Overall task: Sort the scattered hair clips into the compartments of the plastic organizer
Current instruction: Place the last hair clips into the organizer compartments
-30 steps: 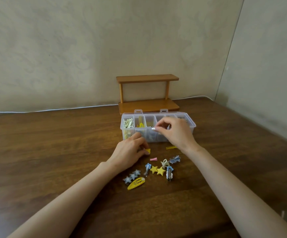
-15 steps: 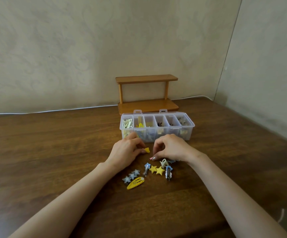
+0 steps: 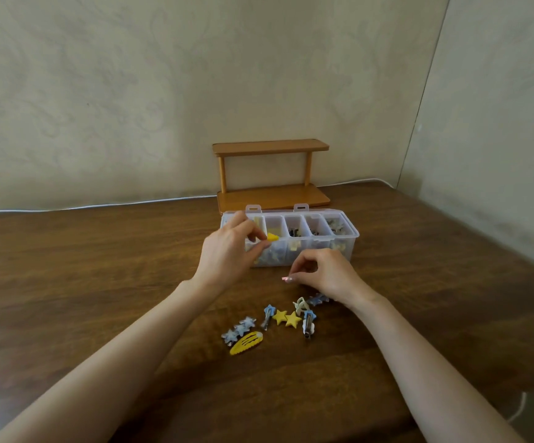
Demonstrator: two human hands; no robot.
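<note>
The clear plastic organizer point(image 3: 353, 235) stands open on the wooden table, its several compartments holding clips. My left hand point(image 3: 230, 251) pinches a small yellow clip point(image 3: 272, 237) above the organizer's left compartments. My right hand point(image 3: 321, 274) hovers just in front of the organizer and pinches a small pink clip point(image 3: 285, 279) at its fingertips. Loose clips lie nearer me: a yellow snap clip point(image 3: 246, 343), a blue star clip row point(image 3: 239, 329), two yellow stars point(image 3: 287, 318), blue star clips point(image 3: 269, 313) and a cream clip point(image 3: 300, 304).
A small two-tier wooden shelf point(image 3: 272, 174) stands behind the organizer against the wall. A white cable point(image 3: 99, 206) runs along the table's back edge. Another wall closes off the right side.
My left hand rose from the table with the yellow clip to above the organizer. My right hand came down from the organizer, picked up the pink clip and lifted it slightly.
</note>
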